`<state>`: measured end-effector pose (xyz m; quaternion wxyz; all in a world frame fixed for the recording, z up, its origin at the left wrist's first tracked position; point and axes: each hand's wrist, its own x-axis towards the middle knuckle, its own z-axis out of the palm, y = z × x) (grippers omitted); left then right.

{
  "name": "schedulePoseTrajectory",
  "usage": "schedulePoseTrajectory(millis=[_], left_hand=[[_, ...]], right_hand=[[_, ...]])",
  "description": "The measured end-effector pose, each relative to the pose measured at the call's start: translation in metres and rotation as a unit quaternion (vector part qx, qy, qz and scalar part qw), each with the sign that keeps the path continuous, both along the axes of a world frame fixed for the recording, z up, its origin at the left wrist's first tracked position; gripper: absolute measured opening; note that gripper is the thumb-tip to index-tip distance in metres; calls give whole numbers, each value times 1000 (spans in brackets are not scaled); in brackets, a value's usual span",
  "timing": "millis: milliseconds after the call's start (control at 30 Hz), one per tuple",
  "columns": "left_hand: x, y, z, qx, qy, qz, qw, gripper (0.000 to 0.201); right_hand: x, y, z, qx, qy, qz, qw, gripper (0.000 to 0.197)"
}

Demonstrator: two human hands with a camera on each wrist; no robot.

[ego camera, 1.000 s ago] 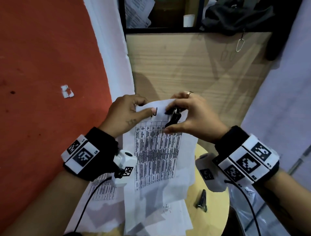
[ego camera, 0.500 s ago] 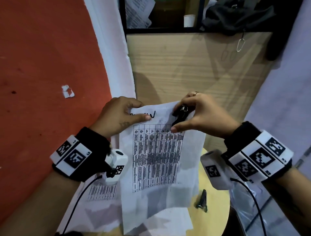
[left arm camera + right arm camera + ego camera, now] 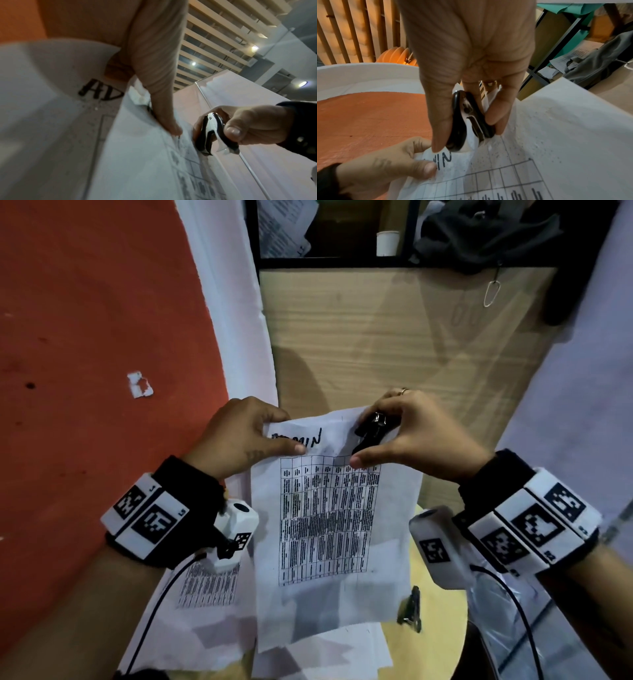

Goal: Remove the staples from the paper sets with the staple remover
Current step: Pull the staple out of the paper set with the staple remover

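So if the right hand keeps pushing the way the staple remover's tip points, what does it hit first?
Likely the top of the paper set: the right hand aims the staple remover down at it, near the left hand, whose thumb pins the sheet. Contact is unclear.

From the head we look steeply down on the paper set point(image 3: 329, 508) held between both wrists. The left wrist view looks up along the left hand point(image 3: 154, 67), very close, toward the ceiling. The right wrist view looks down along the right hand point(image 3: 471, 54). All three share the sheet's top edge.
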<state>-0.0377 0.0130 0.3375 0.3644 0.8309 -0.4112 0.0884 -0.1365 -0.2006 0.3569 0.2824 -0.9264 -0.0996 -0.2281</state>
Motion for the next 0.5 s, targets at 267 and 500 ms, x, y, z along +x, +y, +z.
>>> schedulePoseTrajectory(millis=[267,500], left_hand=[[-9,-8,9,19,-33,2,999,52],[-12,-13,9,-16,-11,-15,1000,47]], right_hand=[[-2,2,1,2,-14,9,1000,50],[-3,4,-10,9,-102,-7,995,46]])
